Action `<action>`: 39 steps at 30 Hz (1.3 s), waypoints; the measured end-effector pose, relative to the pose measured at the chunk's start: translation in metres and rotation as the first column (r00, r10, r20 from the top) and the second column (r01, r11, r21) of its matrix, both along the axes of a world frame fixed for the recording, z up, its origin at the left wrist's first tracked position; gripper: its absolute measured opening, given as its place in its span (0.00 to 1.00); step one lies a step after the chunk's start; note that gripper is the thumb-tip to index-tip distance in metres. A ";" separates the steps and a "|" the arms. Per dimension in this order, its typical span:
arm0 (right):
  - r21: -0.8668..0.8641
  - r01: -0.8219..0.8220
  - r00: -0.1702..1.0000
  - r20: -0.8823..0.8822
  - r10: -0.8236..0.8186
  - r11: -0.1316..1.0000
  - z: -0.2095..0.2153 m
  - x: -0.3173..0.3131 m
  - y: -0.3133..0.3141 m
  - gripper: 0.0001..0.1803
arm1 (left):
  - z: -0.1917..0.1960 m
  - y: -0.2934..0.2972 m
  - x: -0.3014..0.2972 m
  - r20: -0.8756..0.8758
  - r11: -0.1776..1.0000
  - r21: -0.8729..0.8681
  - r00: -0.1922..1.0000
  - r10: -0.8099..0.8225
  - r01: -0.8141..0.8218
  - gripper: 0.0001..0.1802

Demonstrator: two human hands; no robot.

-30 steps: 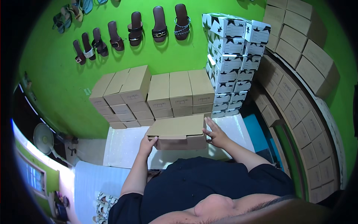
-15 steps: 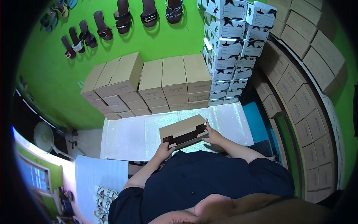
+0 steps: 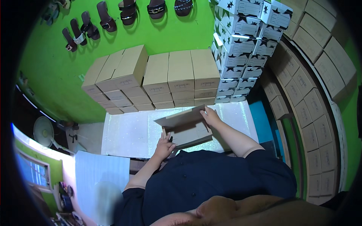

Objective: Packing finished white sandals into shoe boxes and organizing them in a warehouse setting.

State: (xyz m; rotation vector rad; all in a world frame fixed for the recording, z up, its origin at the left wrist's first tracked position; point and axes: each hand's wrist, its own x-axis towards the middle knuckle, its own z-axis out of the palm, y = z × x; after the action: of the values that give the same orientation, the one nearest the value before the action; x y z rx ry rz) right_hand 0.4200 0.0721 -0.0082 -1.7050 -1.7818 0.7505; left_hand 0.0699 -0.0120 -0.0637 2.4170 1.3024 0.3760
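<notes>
A brown cardboard shoebox [image 3: 190,135] is tilted up over the white table, close to my body. Its lid stands raised at the far side, and the plain inside shows. My right hand [image 3: 212,116] is closed on the lid's upper right corner. At the box's near left side, my left hand [image 3: 164,147] grips the edge, some of its fingers hidden by the cardboard. A small black thing [image 3: 171,139] shows beside the left fingers; its kind is too small to tell.
The sparkly white tabletop [image 3: 128,139] spreads beneath. Brown shoeboxes [image 3: 181,69] are stacked behind it, next to tall white star-patterned boxes [image 3: 239,45]. Shelves of brown boxes [image 3: 307,105] line the right. Sandals [image 3: 107,20] hang on the green wall. A fan [image 3: 43,132] stands left.
The shoebox lid has swung up and open, showing more of the inside. My right hand has moved up from the box's right side to the lid corner. The view has shifted slightly.
</notes>
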 end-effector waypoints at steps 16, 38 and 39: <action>-0.088 0.242 0.917 0.347 -0.198 0.966 -0.018 -0.031 -0.024 0.47 | 0.022 -0.011 0.001 -0.102 1.000 0.024 0.994 0.023 -0.021 0.20; 0.234 -0.018 0.960 0.275 -0.049 0.972 -0.054 0.027 -0.083 0.28 | 0.006 -0.005 0.016 -0.128 0.984 -0.032 0.977 0.171 -0.176 0.29; 0.214 -0.136 0.922 0.385 0.045 0.967 -0.044 0.031 -0.086 0.23 | 0.003 -0.006 0.018 -0.095 0.984 -0.035 0.981 0.168 -0.172 0.23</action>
State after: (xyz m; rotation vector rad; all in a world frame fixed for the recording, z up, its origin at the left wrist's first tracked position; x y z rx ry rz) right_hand 0.4510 -0.0141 -0.0526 -1.6938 -2.1246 0.2335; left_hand 0.0880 -0.0185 -0.0604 2.3193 1.5474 0.2816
